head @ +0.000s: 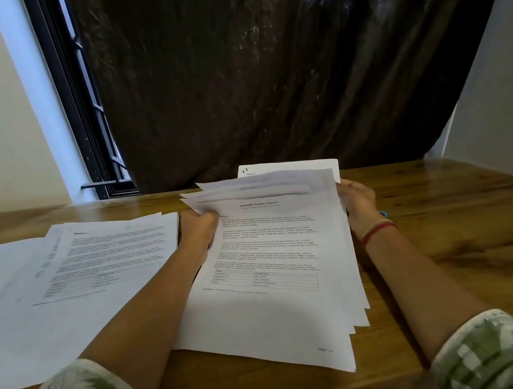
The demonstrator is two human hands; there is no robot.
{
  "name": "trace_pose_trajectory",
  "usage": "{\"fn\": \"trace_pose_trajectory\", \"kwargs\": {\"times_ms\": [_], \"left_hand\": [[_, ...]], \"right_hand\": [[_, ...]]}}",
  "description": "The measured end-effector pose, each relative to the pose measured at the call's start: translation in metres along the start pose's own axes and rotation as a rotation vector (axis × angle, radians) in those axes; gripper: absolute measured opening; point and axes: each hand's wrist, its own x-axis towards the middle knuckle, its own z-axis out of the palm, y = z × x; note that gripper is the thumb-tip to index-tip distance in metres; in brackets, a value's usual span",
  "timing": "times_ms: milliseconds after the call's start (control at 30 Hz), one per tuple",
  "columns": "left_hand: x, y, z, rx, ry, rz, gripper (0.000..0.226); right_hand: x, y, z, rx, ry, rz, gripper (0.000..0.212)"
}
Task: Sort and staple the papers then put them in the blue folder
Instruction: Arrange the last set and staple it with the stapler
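Observation:
A stack of several white printed papers (274,273) lies on the wooden table in front of me, its top sheet headed as a health report. My left hand (200,227) grips the stack's upper left edge, where the sheets fan apart and lift. My right hand (356,201) holds the upper right edge of the same stack. A second pile of printed papers (108,253) lies flat on the table to the left, untouched. A small blue thing (383,213) peeks out behind my right wrist; I cannot tell what it is.
The wooden table (457,238) stretches to the right of the stack. A dark curtain (270,78) hangs behind the table, with a barred window (87,122) at the back left and pale walls on both sides.

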Motion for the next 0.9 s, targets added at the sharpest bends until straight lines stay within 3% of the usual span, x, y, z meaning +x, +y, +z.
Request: {"fn": "trace_pose_trajectory", "kwargs": {"times_ms": [100, 233, 333, 400, 500, 600, 733, 900], "left_hand": [[0.000, 0.001, -0.002, -0.043, -0.025, 0.009, 0.016], [0.001, 0.001, -0.004, -0.096, -0.082, -0.028, 0.007], [0.001, -0.001, -0.006, -0.139, -0.105, 0.003, 0.032], [0.000, -0.002, -0.006, -0.152, -0.125, -0.006, 0.046], [-0.002, 0.001, -0.004, -0.075, -0.057, -0.014, 0.029], [0.001, -0.003, -0.003, -0.032, -0.098, 0.008, 0.017], [0.003, -0.005, 0.000, -0.034, -0.093, 0.029, 0.026], [0.001, -0.005, 0.002, -0.011, -0.078, 0.027, 0.020]], "right_hand": [[-0.001, -0.003, 0.001, -0.079, -0.042, -0.036, 0.014], [0.000, -0.003, 0.000, -0.003, -0.034, -0.094, 0.014], [-0.007, -0.004, 0.000, 0.077, -0.065, -0.074, 0.007], [-0.011, -0.008, 0.000, 0.142, -0.152, -0.091, 0.013], [-0.014, -0.013, -0.004, 0.195, -0.378, -0.155, 0.030], [-0.018, -0.015, -0.006, 0.252, -0.532, -0.166, 0.024], [-0.018, -0.016, -0.006, 0.281, -0.566, -0.147, 0.012], [-0.018, -0.014, -0.005, 0.278, -0.567, -0.116, 0.020]]}}
